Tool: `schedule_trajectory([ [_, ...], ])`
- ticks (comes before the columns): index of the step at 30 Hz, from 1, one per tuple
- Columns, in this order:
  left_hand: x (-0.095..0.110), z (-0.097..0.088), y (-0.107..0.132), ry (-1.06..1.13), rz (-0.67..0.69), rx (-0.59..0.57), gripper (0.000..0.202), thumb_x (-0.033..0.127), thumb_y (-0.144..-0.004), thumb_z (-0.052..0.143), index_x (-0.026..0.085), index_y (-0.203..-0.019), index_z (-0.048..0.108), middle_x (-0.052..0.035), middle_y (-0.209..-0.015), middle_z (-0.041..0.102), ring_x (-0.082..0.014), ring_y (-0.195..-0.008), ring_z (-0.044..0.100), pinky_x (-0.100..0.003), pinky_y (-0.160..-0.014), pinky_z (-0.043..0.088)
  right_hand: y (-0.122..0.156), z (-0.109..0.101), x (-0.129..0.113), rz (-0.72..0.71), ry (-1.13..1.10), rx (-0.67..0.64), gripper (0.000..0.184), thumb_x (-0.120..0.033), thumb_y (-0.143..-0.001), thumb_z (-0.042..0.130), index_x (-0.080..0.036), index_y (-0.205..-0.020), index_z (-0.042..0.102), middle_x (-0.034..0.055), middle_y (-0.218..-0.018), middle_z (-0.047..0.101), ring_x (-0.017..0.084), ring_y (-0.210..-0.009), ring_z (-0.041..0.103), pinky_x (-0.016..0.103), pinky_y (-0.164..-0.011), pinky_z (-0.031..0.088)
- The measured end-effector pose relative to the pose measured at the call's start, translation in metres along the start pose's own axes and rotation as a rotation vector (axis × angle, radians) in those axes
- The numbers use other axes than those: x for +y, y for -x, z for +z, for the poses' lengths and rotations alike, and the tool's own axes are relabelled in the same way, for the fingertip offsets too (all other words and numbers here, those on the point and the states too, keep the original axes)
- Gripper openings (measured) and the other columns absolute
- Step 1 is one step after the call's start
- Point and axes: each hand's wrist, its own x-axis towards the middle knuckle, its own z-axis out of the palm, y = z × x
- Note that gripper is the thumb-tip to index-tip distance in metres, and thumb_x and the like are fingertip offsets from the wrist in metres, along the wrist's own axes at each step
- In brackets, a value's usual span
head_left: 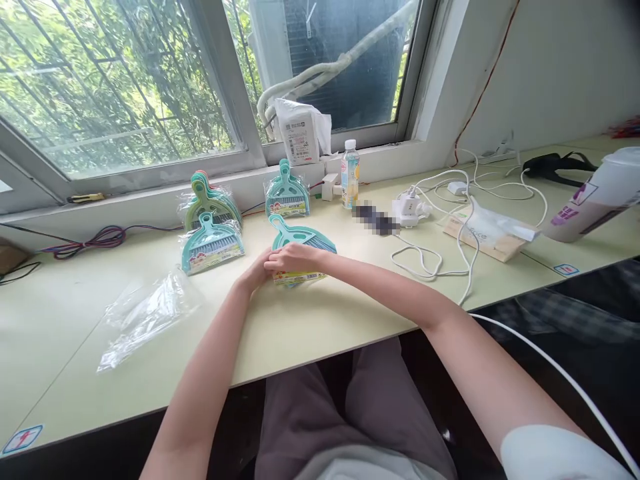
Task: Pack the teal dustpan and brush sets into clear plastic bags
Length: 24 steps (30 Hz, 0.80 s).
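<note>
A teal dustpan-and-brush set with a printed yellow label lies in front of me on the table, its handle pointing away. My left hand is closed at the set's left edge. Across the front of the set reaches my right hand, its fingers bent in against the left hand. What the fingertips pinch is hidden. To the left lies another wrapped teal set, in front of a stack of green sets. One more bagged set leans at the back.
Crumpled clear plastic bags lie at the left. Behind the sets are a drink bottle and a tissue pack by the window. On the right are a charger with white cables, a paper packet and a large cup.
</note>
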Motion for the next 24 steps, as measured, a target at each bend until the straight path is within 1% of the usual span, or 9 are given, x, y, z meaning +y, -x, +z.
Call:
schedule_trajectory([
  [2, -0.003, -0.003, -0.003, 0.02, -0.047, -0.051, 0.021, 0.039, -0.077, 0.067, 0.019, -0.085, 0.065, 0.0025, -0.059, 0.052, -0.0122, -0.058, 0.053, -0.026, -0.059, 0.049, 0.0, -0.002, 0.003, -0.028, 0.002, 0.012, 0.03, -0.008, -0.098, 0.026, -0.017, -0.105, 0.054, 0.0083, -0.097, 0.066, 0.017, -0.084, 0.064, 0.028, -0.065, 0.044],
  [5, -0.006, -0.009, -0.007, 0.062, -0.053, -0.105, 0.033, 0.051, -0.083, 0.061, 0.02, -0.093, 0.067, -0.0003, -0.065, 0.06, -0.0155, -0.066, 0.061, -0.028, -0.064, 0.052, -0.004, -0.006, 0.007, -0.008, 0.016, 0.004, 0.028, -0.007, -0.098, 0.029, -0.017, -0.109, 0.053, 0.0085, -0.097, 0.067, 0.017, -0.08, 0.065, 0.029, -0.066, 0.044],
  [8, -0.008, -0.014, -0.008, 0.085, -0.038, -0.188, 0.052, 0.065, -0.082, 0.056, 0.02, -0.105, 0.067, -0.0052, -0.078, 0.069, -0.0213, -0.078, 0.067, -0.031, -0.069, 0.055, -0.008, -0.003, 0.01, 0.122, -0.016, 0.015, 0.019, -0.018, -0.1, 0.038, -0.016, -0.116, 0.048, 0.0091, -0.096, 0.068, 0.019, -0.078, 0.066, 0.03, -0.065, 0.044],
  [11, -0.007, -0.017, -0.005, 0.1, -0.047, -0.275, 0.066, 0.074, -0.078, 0.053, 0.018, -0.109, 0.067, -0.0114, -0.089, 0.072, -0.0283, -0.089, 0.068, -0.038, -0.073, 0.056, -0.007, 0.007, 0.012, 0.296, -0.099, 0.064, 0.027, -0.036, -0.1, 0.044, -0.015, -0.118, 0.045, 0.0091, -0.09, 0.068, 0.022, -0.08, 0.067, 0.03, -0.067, 0.044],
  [13, -0.007, -0.017, -0.002, 0.084, -0.025, -0.271, 0.061, 0.069, -0.078, 0.059, 0.016, -0.108, 0.067, -0.0137, -0.095, 0.073, -0.0299, -0.092, 0.068, -0.039, -0.073, 0.057, -0.003, 0.016, 0.012, 0.418, -0.145, 0.088, 0.035, -0.043, -0.099, 0.045, -0.015, -0.119, 0.045, 0.0104, -0.089, 0.069, 0.023, -0.082, 0.067, 0.03, -0.069, 0.044],
  [15, -0.006, -0.016, 0.0, 0.053, 0.001, -0.233, 0.052, 0.057, -0.075, 0.07, 0.014, -0.104, 0.067, -0.0138, -0.096, 0.073, -0.028, -0.09, 0.069, -0.037, -0.071, 0.057, 0.002, 0.025, 0.011, 0.519, -0.184, 0.104, 0.04, -0.047, -0.098, 0.045, -0.014, -0.12, 0.045, 0.012, -0.091, 0.069, 0.023, -0.085, 0.067, 0.029, -0.071, 0.043],
  [18, -0.005, -0.012, 0.001, 0.045, -0.003, -0.194, 0.047, 0.043, -0.069, 0.08, 0.013, -0.101, 0.064, -0.0115, -0.092, 0.073, -0.0239, -0.081, 0.07, -0.033, -0.069, 0.058, 0.008, 0.034, 0.007, 0.593, -0.254, 0.114, 0.042, -0.049, -0.095, 0.049, -0.015, -0.12, 0.049, 0.0099, -0.09, 0.07, 0.022, -0.084, 0.066, 0.027, -0.072, 0.04],
  [21, -0.005, -0.009, 0.001, 0.096, 0.013, -0.144, 0.049, 0.035, -0.067, 0.081, 0.014, -0.106, 0.059, -0.0094, -0.09, 0.072, -0.0225, -0.078, 0.07, -0.034, -0.069, 0.058, 0.014, 0.03, 0.001, 0.675, -0.327, 0.169, 0.038, -0.052, -0.095, 0.047, -0.019, -0.112, 0.056, 0.0047, -0.084, 0.069, 0.019, -0.077, 0.064, 0.025, -0.069, 0.037],
  [24, -0.006, -0.009, -0.001, 0.154, 0.045, -0.012, 0.052, 0.024, -0.064, 0.081, 0.014, -0.109, 0.055, -0.0081, -0.091, 0.071, -0.0206, -0.078, 0.069, -0.035, -0.072, 0.057, 0.024, 0.017, 0.0, 0.862, -0.396, 0.252, 0.041, -0.053, -0.098, 0.037, -0.022, -0.098, 0.063, 0.0037, -0.084, 0.069, 0.018, -0.077, 0.063, 0.025, -0.066, 0.036],
])
